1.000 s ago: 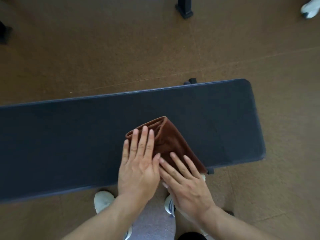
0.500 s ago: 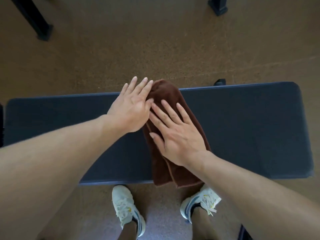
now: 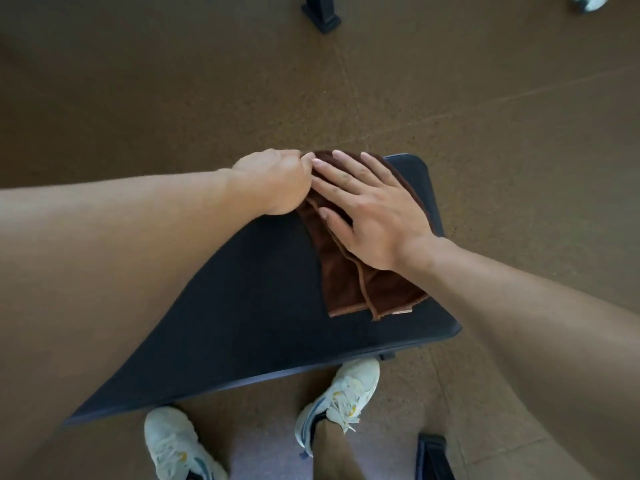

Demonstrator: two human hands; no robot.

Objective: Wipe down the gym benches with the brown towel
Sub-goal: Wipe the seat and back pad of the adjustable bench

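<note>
Towel now shifted to bench's far right end.
Left hand (image 3: 273, 181) pinching soft brown towel (image 3: 349, 271); right hand (image 3: 370, 209) pressing flat on gym bench (image 3: 242, 323).

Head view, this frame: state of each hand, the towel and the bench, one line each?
left hand: fingers curled over the towel's far end at the bench's far edge
right hand: flat, fingers spread, pressing on the towel
brown towel: folded, lying across the bench
bench: dark pad, towel near its right end
</note>
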